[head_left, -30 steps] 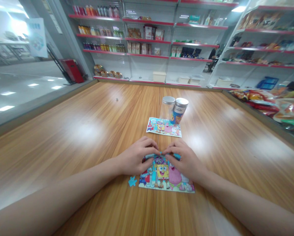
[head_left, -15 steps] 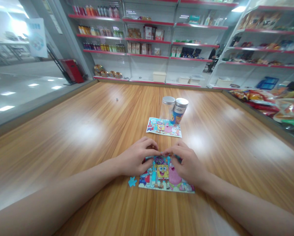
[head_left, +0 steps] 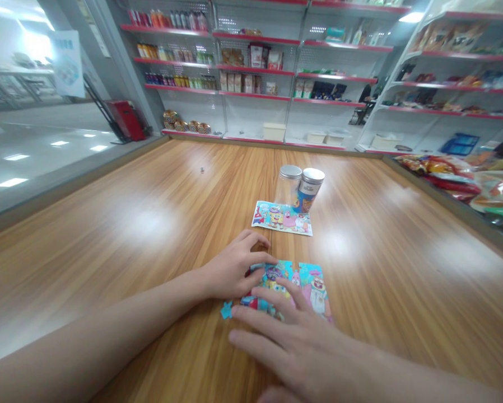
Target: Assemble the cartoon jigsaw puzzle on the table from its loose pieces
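A colourful cartoon jigsaw puzzle (head_left: 310, 285) lies on the wooden table (head_left: 150, 224) in front of me. My left hand (head_left: 234, 266) rests with curled fingers on the puzzle's upper left corner. My right hand (head_left: 293, 336) is open, fingers stretched out flat, reaching leftward across the puzzle's lower part. Its fingertips come close to a loose blue puzzle piece (head_left: 226, 309) lying just left of the puzzle.
A reference picture card (head_left: 282, 218) lies farther back, with a clear jar (head_left: 288, 184) and a blue-labelled jar (head_left: 309, 189) behind it. Snack packets (head_left: 465, 179) pile up at the right edge. Store shelves (head_left: 255, 73) line the back. A tiny object (head_left: 201, 169) sits far left.
My right hand left the puzzle's top edge, swung down and leftward, and opened flat toward the loose blue piece. My left hand has stayed in place.
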`<action>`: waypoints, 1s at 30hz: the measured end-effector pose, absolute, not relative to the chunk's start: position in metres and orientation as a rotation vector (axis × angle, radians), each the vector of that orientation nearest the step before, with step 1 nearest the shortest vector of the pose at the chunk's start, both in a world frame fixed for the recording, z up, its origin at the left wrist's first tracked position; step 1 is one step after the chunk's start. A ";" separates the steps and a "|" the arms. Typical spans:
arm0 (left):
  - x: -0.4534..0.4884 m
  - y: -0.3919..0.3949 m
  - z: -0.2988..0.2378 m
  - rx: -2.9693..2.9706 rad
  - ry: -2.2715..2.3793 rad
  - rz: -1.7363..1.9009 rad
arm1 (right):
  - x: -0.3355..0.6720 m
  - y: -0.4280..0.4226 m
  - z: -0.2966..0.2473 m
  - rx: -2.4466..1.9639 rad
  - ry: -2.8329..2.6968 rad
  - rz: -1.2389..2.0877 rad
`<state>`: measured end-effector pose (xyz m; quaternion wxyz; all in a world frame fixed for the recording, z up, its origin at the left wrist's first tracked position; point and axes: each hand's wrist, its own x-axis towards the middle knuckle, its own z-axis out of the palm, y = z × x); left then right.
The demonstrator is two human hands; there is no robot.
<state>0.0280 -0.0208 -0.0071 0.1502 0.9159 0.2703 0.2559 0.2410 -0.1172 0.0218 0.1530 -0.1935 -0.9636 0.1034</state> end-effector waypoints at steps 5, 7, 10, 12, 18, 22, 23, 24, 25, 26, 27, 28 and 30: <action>0.030 -0.017 -0.012 2.640 0.876 0.822 | 0.234 -0.116 0.017 -0.532 -2.851 0.202; 0.030 -0.017 -0.012 2.640 0.909 0.816 | 0.235 -0.114 0.018 -0.460 -2.849 0.201; 0.029 -0.018 -0.012 2.637 0.940 0.794 | 0.237 -0.114 0.018 -0.287 -2.803 0.186; 0.028 -0.018 -0.013 2.628 0.947 0.795 | 0.238 -0.115 0.015 -0.300 -2.763 0.197; 0.028 -0.018 -0.012 2.619 0.952 0.796 | 0.240 -0.110 0.005 -0.563 -2.701 0.201; 0.027 -0.018 -0.011 2.676 0.949 0.759 | 0.242 -0.109 0.006 -0.531 -2.740 0.222; 0.027 -0.018 -0.012 2.695 0.956 0.745 | 0.241 -0.109 0.007 -0.532 -2.748 0.234; 0.027 -0.018 -0.013 2.709 0.965 0.732 | 0.241 -0.109 0.008 -0.533 -2.755 0.251; 0.026 -0.018 -0.014 2.719 0.973 0.720 | 0.241 -0.109 0.008 -0.532 -2.759 0.271; 0.026 -0.017 -0.015 2.724 0.978 0.712 | 0.241 -0.110 0.008 -0.532 -2.762 0.293; 0.025 -0.017 -0.015 2.725 0.981 0.709 | 0.241 -0.110 0.008 -0.534 -2.764 0.317; 0.025 -0.017 -0.016 2.725 0.982 0.709 | 0.241 -0.109 0.007 -0.539 -2.762 0.338; 0.025 -0.017 -0.016 2.723 0.982 0.708 | 0.241 -0.109 0.006 -0.545 -2.754 0.377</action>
